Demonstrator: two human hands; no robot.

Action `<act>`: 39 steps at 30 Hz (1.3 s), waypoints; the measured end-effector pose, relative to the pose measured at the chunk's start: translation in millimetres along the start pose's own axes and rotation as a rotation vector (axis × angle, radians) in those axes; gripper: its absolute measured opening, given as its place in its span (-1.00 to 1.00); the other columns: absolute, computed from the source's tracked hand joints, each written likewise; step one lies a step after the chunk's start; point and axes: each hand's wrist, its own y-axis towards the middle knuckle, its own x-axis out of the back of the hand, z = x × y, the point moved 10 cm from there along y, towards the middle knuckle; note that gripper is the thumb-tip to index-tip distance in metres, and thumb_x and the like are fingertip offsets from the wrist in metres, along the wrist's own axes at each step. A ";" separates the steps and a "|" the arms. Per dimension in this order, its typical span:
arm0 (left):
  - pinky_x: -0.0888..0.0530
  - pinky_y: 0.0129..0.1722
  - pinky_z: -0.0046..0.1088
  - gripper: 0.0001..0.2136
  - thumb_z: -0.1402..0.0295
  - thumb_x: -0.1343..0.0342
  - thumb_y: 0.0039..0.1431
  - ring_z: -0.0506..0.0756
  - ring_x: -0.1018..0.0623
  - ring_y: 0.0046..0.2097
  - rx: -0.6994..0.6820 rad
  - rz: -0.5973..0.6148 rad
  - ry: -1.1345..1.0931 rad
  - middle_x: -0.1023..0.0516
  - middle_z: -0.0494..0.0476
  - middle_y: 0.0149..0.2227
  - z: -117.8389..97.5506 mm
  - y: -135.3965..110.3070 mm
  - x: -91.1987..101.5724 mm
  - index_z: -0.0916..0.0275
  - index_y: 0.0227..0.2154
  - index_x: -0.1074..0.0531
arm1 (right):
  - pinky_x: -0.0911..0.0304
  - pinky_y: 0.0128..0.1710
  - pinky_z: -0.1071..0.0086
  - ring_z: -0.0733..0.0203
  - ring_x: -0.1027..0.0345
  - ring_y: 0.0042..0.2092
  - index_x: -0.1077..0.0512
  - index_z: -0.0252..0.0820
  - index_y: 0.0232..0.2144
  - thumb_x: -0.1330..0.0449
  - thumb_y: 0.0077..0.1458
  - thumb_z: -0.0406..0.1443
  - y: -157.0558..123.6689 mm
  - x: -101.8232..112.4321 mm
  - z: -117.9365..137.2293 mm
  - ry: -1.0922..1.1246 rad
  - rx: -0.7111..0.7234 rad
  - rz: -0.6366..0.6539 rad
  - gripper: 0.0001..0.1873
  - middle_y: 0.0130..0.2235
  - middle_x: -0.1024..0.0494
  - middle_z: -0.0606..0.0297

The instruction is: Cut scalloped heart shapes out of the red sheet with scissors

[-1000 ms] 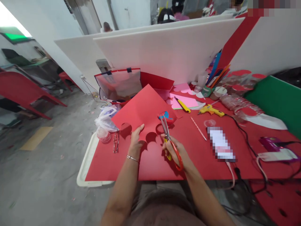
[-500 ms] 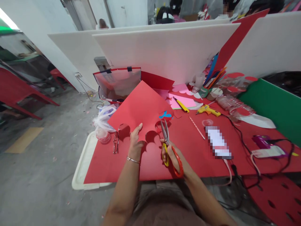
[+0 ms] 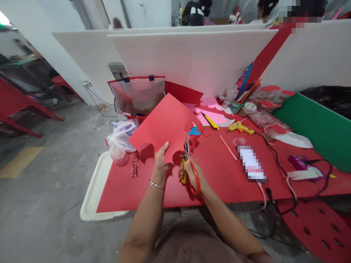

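A sheet of red paper [image 3: 167, 120] is raised above the red-covered table, its near edge scalloped by rounded cut-outs. My left hand [image 3: 161, 157] grips that edge, thumb on top and the other fingers hidden beneath. In my right hand [image 3: 193, 173] is a pair of scissors [image 3: 187, 149] with one red and one yellow handle loop. The blades meet the paper at its right part, close to a curved cut. Beyond the blades lie small red scraps and a blue piece [image 3: 194, 130].
A yellow glue gun [image 3: 241, 127], a yellow cutter knife [image 3: 210, 121], a striped stick [image 3: 228, 147] and a phone [image 3: 251, 163] lie to the right. Glasses [image 3: 134, 164] and stacked clear discs [image 3: 119, 156] are at the left. A white foam board [image 3: 192, 62] stands behind.
My right hand and the scissors have shifted left and slightly up, and the blades have come closer together at the paper. My left hand keeps its hold on the sheet.
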 end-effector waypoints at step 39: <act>-0.58 0.20 -0.15 -0.78 0.25 -0.27 0.19 0.27 -0.68 0.12 0.389 -0.206 -0.376 -0.76 0.21 -0.13 15.9 -14.0 -47.7 0.28 -0.19 -0.64 | -0.32 -0.23 0.29 0.13 -0.29 -0.25 -0.34 -0.06 -0.33 -0.20 0.22 -0.14 28.1 11.6 21.9 -0.105 0.224 -0.243 -0.83 -0.29 -0.40 0.27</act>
